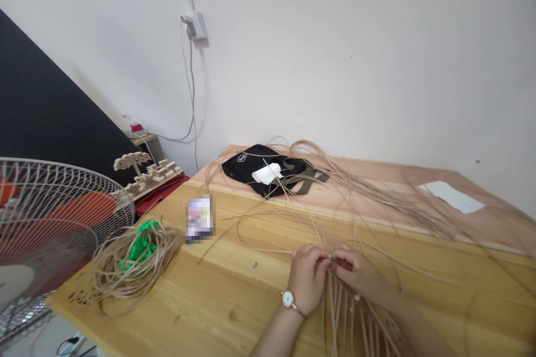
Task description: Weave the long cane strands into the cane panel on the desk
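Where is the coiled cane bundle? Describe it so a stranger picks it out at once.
Start at the wooden table and go to its near left corner, beside the wire-caged fan. There lies a coil of cane. Unlike the loose cane strands sprawled across the tabletop, it is wound into a round bundle with a bright green tie in it.

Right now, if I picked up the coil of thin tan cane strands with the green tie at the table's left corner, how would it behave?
The coil of thin tan cane strands would probably sag and spring, since its loops lie loose. It likely weighs little, being so thin. Stray ends beyond the green tie may snag or unravel.
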A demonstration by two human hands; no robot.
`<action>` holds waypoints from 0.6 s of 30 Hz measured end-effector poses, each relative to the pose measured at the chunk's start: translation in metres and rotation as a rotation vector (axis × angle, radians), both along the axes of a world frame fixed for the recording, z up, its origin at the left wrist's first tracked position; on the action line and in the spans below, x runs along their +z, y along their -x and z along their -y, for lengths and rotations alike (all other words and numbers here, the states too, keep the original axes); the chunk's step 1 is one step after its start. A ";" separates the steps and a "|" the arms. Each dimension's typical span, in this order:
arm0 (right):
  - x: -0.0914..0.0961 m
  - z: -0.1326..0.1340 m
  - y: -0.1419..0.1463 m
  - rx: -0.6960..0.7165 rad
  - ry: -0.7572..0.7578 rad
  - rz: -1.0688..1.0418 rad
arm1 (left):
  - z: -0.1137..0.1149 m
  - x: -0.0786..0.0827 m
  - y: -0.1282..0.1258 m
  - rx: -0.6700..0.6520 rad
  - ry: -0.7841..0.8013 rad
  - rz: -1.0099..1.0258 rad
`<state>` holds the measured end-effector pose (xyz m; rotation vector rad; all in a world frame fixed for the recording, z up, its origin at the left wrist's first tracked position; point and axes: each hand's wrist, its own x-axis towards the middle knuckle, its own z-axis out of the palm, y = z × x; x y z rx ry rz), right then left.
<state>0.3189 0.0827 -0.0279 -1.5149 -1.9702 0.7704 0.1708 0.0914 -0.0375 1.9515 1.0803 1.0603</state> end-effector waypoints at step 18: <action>-0.003 -0.002 -0.001 0.013 0.015 -0.001 | 0.000 0.002 0.000 0.005 0.018 -0.009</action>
